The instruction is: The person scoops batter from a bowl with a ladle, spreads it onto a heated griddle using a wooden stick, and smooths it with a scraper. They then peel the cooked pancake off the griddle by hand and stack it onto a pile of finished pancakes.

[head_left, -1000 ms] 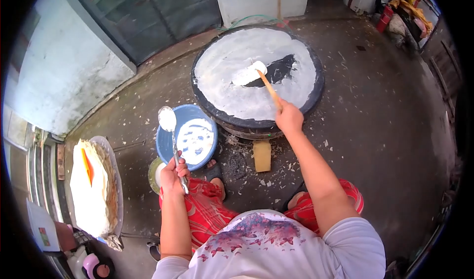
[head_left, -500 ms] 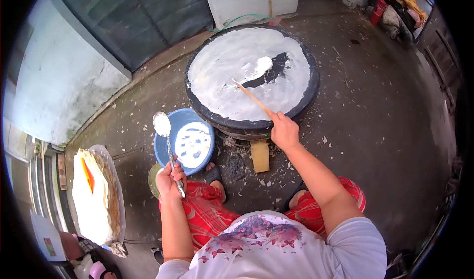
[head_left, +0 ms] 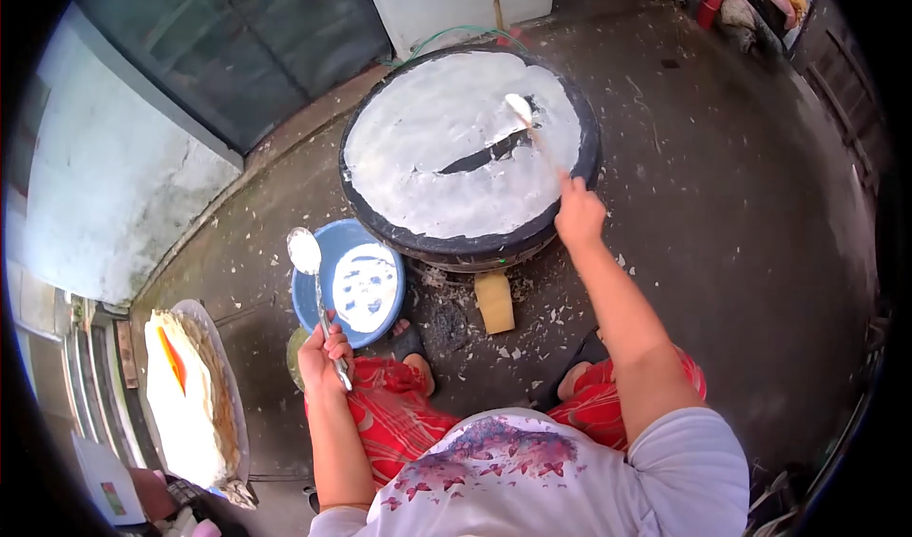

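Note:
A large round black griddle (head_left: 591,157) stands in front of me, coated with a thin layer of white batter (head_left: 418,128). A narrow dark gap in the batter runs across its middle. My right hand (head_left: 579,212) is closed on the handle of a wooden spreader (head_left: 544,145), whose far end pushes a small mound of batter at the gap's right end. My left hand (head_left: 325,354) grips a metal ladle (head_left: 318,295); its bowl, whitened with batter, is raised over the left rim of a blue basin (head_left: 397,295). White batter lies inside the basin.
At left, a stack of thin pale sheets (head_left: 185,404) lies on a tray, with an orange strip on top. A yellowish block (head_left: 494,301) stands below the griddle's front edge. White flakes litter the floor. A red cylinder (head_left: 710,3) stands at the far right.
The spreader has swung right and away from me, carrying the batter mound toward the gap's right end. The dark gap is narrower. My left hand still holds the ladle near the basin.

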`<state>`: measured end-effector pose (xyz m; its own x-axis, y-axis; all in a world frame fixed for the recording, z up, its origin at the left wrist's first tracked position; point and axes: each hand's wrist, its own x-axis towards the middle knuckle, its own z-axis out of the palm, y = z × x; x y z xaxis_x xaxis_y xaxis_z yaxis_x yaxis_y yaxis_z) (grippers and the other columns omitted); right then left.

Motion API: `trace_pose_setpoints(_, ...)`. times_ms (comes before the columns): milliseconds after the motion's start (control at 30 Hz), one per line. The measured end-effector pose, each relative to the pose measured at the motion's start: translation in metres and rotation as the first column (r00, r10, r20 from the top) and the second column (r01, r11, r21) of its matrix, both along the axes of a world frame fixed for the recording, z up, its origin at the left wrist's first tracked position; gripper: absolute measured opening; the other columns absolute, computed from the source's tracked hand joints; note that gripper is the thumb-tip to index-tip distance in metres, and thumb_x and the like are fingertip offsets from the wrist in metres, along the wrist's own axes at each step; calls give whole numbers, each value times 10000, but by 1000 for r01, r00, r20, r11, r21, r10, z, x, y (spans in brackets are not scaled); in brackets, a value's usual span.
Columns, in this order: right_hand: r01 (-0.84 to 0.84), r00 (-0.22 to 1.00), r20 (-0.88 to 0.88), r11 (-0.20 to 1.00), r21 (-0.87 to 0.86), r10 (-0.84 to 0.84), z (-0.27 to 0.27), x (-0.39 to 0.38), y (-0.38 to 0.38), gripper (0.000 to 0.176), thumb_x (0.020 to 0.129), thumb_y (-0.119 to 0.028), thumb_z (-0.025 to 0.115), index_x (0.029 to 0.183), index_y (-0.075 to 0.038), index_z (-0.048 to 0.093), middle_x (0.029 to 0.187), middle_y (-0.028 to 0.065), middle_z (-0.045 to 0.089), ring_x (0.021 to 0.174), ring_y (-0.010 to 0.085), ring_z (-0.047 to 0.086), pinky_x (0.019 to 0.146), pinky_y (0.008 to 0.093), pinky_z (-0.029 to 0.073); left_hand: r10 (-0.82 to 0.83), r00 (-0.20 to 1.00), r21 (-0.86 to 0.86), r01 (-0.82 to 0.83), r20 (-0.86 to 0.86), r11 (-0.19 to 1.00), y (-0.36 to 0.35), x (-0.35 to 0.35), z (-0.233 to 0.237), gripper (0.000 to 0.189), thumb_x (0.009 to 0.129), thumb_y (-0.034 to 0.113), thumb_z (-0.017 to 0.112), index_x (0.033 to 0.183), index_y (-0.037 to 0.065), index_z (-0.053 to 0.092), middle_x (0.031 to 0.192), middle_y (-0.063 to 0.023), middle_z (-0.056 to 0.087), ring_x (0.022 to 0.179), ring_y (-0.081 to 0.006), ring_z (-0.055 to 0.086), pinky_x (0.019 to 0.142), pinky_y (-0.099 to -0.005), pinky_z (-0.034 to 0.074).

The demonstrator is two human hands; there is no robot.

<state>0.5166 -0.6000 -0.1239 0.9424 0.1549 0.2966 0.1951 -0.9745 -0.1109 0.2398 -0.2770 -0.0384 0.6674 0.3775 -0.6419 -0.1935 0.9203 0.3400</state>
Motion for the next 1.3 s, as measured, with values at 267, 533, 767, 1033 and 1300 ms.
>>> trace_pose_setpoints(267, 91, 972, -224, 780, 619, 65, -1, 47, -39, 292, 844, -168, 437, 1116, -88, 509, 943, 190, 603, 869, 362, 572, 752, 450, 447, -10, 1000, -14, 10, 19, 1000, 3, 1, -6, 246, 925, 139, 338, 1078, -17, 452, 750, -81, 462, 500, -87, 387, 389, -188, 334)
trace_pose_setpoints(533, 37, 827, -407, 684, 728, 388, 1, 66, -100, 254, 871, -100, 449, 1085, -61, 580, 676, 34, 583, 596, 115, 531, 568, 276, 430, -17, 999, -25, 18, 41, 1000, 4, 3, -9, 254, 923, 145, 344, 1079, -25, 449, 751, -87, 470, 500, -93, 392, 395, -193, 342)
trace_pose_setpoints(767, 84, 898, -358, 699, 710, 255, -25, 40, -59, 241, 867, -165, 489, 1073, -102, 598, 947, 114, 636, 821, 188, 602, 737, 288, 459, -34, 999, -5, 34, 36, 999, 2, 7, -10, 255, 917, 138, 355, 1091, -25, 447, 754, -89, 466, 508, -96, 391, 399, -197, 341)
trace_pose_setpoints(1033, 110, 918, -323, 638, 762, 228, -39, 15, -56, 253, 869, -198, 477, 1071, -104, 598, 1015, 126, 615, 928, 246, 596, 793, 333, 454, -124, 992, 88, 123, 9, 989, -8, 5, -5, 267, 926, 155, 336, 1108, -11, 440, 757, -86, 456, 517, -97, 377, 409, -194, 337)
trace_pose_setpoints(1300, 97, 918, -290, 556, 825, 270, -14, -29, -33, 266, 906, -150, 401, 1093, -101, 583, 595, 30, 574, 469, 74, 495, 467, 257, 416, -248, 969, 227, 241, 0, 943, -16, -3, 4, 273, 916, 154, 351, 1122, -4, 436, 737, -93, 481, 495, -94, 380, 402, -194, 328)
